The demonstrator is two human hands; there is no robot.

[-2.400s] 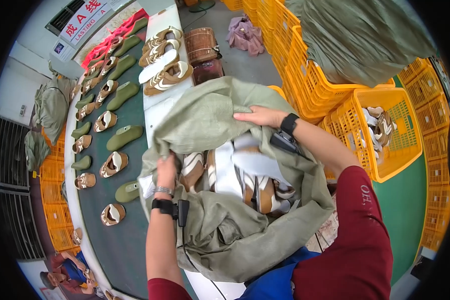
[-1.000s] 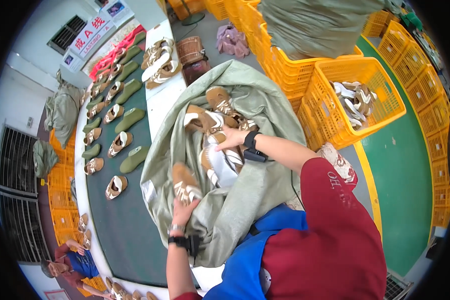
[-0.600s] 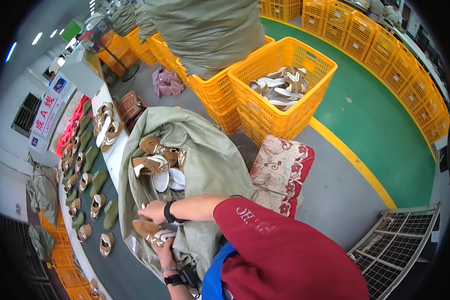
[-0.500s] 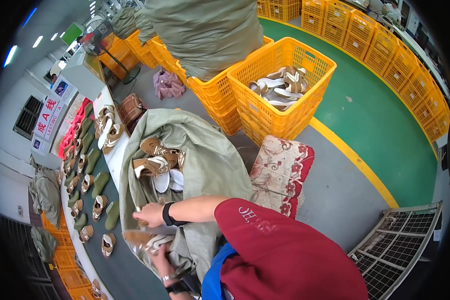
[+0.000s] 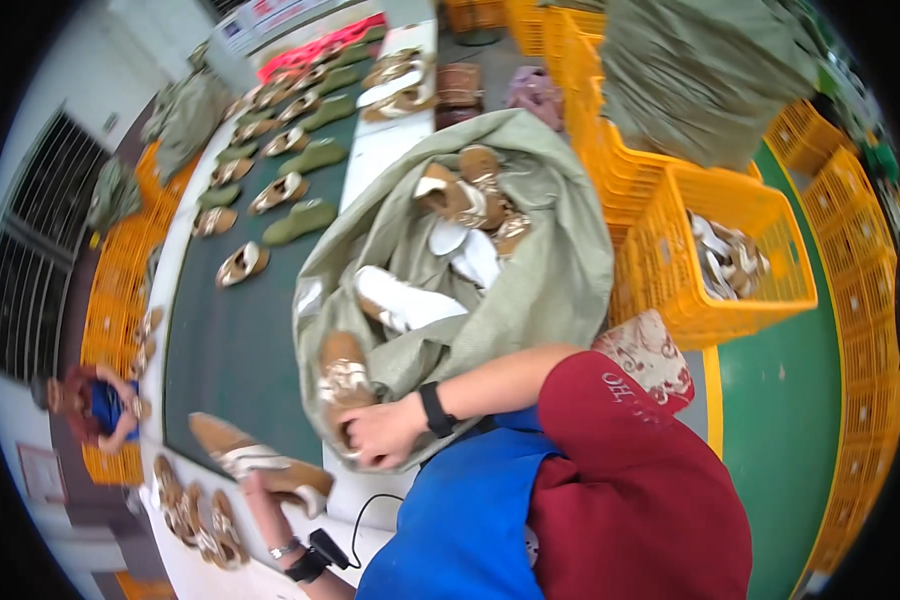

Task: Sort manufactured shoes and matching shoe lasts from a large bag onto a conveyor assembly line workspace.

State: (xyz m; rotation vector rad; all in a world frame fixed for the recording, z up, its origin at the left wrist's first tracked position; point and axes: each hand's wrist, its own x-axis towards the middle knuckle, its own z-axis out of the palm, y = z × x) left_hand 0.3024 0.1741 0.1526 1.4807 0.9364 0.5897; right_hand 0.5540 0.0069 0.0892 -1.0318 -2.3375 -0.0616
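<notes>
My left hand [image 5: 268, 505] grips a brown sneaker upper with white stripes [image 5: 255, 460], held over the near end of the table, its toe pointing up and left. My right hand [image 5: 385, 432] is closed on the opening of a second brown sneaker upper [image 5: 344, 368] at the near rim of a large grey-green sack [image 5: 560, 240]. Inside the sack lie several more brown and white uppers [image 5: 465, 200], some with white undersides up; one pale-soled upper [image 5: 405, 300] lies closest to my right hand. My fingertips on both uppers are partly hidden.
Left of the sack runs a dark green conveyor [image 5: 230, 350] with shoe uppers and green shoe lasts [image 5: 300, 222]. Several uppers [image 5: 200, 520] sit on the white edge at lower left. A co-worker [image 5: 100, 405] stands beyond it. A yellow crate [image 5: 670, 250] of shoes stands right of the sack.
My view has turned left. My left hand has carried its upper out of the sack, over the table's near end. My right hand has moved to the sack's near rim, holding another upper.
</notes>
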